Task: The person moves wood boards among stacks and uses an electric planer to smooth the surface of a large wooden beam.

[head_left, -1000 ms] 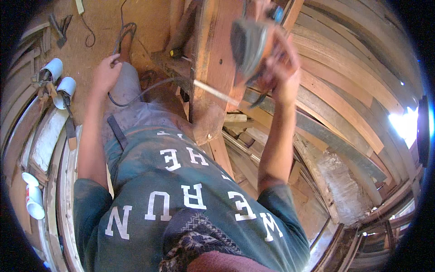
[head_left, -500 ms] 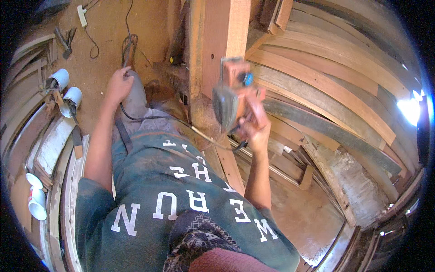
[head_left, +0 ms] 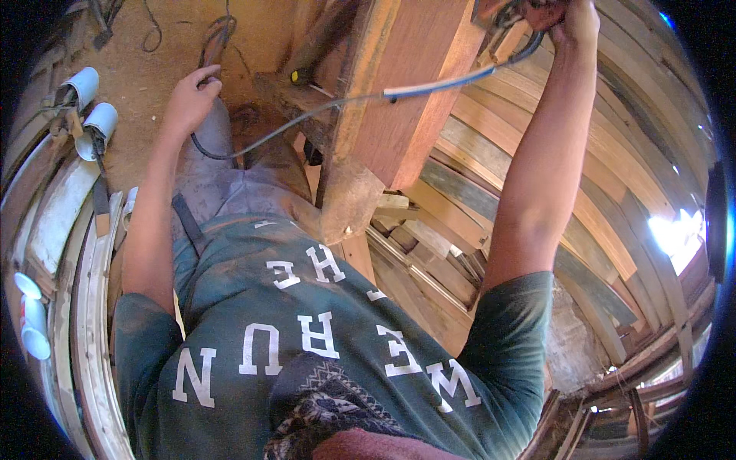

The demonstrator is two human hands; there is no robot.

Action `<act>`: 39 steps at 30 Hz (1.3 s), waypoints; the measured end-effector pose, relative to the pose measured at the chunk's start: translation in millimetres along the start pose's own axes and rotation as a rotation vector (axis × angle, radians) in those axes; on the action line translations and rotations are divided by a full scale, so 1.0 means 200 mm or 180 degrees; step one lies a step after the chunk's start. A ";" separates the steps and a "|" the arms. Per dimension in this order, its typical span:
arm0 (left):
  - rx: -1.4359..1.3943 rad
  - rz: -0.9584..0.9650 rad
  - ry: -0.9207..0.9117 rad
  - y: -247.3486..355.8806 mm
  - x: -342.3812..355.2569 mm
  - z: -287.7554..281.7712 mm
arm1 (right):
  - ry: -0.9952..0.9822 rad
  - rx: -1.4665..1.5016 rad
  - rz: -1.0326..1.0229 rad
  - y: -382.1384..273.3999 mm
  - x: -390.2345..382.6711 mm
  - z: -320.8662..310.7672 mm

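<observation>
Up at the top right edge, my right hand point(head_left: 576, 27) is closed round the handle of a reddish-orange electric planer point(head_left: 543, 14), most of which is cut off by the picture's rim. The planer is at the far end of a thick reddish wooden beam point(head_left: 410, 100). Its dark power cord point(head_left: 284, 126) hangs slack across the beam, with a blue and white wrapped stretch point(head_left: 441, 84). My left hand point(head_left: 193, 98), over my left leg, has its fingers bent about the cord, which runs on past my foot.
Stacked boards point(head_left: 491, 146) lie along the right side. At the left, two white cups point(head_left: 100, 123) holding dark tools stand beside long planks point(head_left: 65, 222). A white container point(head_left: 34, 326) lies lower left. A dark-handled tool point(head_left: 100, 23) is on the brown floor, upper left.
My right hand has carried the planer up and to the right, away from my body, stretching out the arm. The cord has risen across the beam. My left hand has shifted slightly up and left.
</observation>
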State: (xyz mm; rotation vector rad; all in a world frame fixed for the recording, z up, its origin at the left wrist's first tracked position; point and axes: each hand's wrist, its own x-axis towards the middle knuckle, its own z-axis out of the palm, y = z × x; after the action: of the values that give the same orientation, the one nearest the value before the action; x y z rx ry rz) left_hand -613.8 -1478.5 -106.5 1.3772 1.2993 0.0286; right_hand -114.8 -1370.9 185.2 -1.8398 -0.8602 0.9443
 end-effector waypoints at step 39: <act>0.1509 0.0443 -0.0276 1.05 0.31 -0.49 | 0.0623 -0.0413 0.0821 0.18 -1.00 -0.05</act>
State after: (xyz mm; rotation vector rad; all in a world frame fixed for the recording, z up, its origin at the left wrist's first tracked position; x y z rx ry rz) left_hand -520.9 -1307.2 33.8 1.8481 1.1781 -0.2567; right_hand -194.0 -1556.3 206.8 -2.1524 -0.5850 0.8617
